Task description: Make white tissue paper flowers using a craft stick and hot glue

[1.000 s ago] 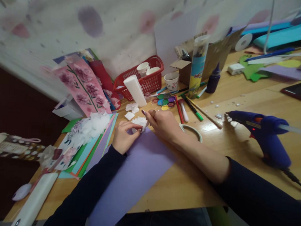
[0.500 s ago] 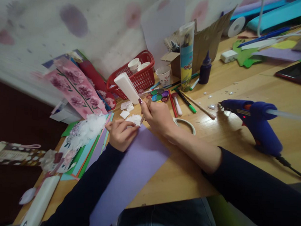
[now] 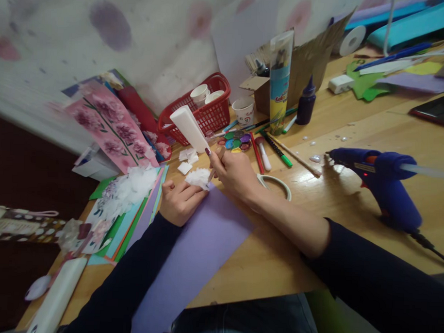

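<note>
My left hand (image 3: 182, 203) lies on the purple paper (image 3: 201, 234), fingers stretched out along the near edge of a ruffled white paper cluster (image 3: 198, 178). Its thumb is apart from the fingers. My right hand (image 3: 236, 174) is closed around a thin brownish stick (image 3: 211, 175), whose lower end meets the right side of the cluster. Most of the stick is hidden by the hand. Just beyond my right thumb rises a white folded paper roll (image 3: 190, 129); whether the thumb touches it I cannot tell. Small white paper squares (image 3: 184, 168) lie left of the roll.
A blue glue gun (image 3: 385, 182) with a cord lies at right. Scissors (image 3: 276, 180), markers (image 3: 279, 150) and a paint palette (image 3: 237, 140) are beyond my right hand. A red basket (image 3: 216, 108) holds cups. Coloured sheets (image 3: 132, 226) and white tissue (image 3: 134, 187) lie left.
My left fingers have straightened and shifted slightly down, uncovering more of the white cluster. My right hand is nearly where it was. The whole view has shifted slightly.
</note>
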`<action>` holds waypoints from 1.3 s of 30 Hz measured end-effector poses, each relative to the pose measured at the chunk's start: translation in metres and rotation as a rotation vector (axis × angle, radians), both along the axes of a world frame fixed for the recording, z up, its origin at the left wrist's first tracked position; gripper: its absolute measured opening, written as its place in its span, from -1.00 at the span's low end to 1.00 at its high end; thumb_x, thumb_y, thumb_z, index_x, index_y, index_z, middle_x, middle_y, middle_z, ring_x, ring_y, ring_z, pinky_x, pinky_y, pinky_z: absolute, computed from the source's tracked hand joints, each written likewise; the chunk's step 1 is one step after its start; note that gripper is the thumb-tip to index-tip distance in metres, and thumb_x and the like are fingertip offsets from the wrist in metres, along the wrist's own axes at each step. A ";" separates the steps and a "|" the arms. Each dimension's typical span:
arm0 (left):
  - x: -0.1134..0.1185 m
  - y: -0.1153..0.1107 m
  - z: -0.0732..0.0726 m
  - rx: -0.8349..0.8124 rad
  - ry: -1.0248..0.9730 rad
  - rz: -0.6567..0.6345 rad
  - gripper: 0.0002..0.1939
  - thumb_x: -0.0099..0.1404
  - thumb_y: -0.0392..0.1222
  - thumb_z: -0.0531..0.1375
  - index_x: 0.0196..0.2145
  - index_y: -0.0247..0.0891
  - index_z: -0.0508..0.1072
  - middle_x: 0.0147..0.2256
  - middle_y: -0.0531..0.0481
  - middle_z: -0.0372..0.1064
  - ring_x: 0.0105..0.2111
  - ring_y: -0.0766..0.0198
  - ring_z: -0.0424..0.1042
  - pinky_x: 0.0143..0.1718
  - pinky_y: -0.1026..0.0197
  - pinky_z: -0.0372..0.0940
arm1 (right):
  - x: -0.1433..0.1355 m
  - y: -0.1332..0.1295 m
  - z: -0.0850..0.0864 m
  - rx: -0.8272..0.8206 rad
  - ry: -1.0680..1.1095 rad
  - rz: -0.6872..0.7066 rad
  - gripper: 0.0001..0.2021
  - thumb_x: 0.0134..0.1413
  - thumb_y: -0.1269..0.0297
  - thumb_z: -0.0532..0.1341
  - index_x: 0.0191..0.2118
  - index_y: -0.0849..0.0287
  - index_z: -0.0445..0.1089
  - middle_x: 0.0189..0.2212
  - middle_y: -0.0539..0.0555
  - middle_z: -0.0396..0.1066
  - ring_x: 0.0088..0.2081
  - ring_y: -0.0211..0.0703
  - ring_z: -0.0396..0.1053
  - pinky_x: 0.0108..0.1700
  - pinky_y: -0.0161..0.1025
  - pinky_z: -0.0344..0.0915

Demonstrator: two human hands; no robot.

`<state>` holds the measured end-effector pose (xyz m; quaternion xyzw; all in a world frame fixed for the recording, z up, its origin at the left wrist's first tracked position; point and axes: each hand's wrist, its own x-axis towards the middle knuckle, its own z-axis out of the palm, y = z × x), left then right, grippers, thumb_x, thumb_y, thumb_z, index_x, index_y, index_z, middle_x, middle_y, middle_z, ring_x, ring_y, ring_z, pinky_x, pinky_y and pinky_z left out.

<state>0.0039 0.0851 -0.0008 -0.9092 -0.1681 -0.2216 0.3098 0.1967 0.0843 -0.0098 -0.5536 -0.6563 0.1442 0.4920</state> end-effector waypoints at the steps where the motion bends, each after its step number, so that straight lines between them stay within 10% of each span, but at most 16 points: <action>1: 0.000 0.000 0.000 -0.009 0.003 -0.001 -0.84 0.38 -0.32 0.17 -0.30 -0.16 0.53 -0.37 0.16 0.60 -0.46 0.31 0.37 -0.31 0.07 -0.11 | 0.000 0.000 0.000 -0.001 0.010 -0.003 -0.60 0.36 0.20 -0.01 -0.45 0.22 0.41 -0.58 0.04 0.43 -0.52 -0.25 0.37 -0.40 -0.32 0.08; 39: 0.005 0.004 -0.007 -0.017 -0.056 0.080 -0.86 0.33 -0.26 0.23 -0.39 -0.12 0.55 -0.48 0.11 0.49 -0.44 0.28 0.30 -0.26 0.06 -0.14 | -0.003 0.002 -0.004 0.013 -0.040 -0.046 -0.59 0.35 0.19 -0.01 -0.44 0.19 0.46 -0.62 0.02 0.40 -0.50 -0.22 0.36 -0.40 -0.29 0.07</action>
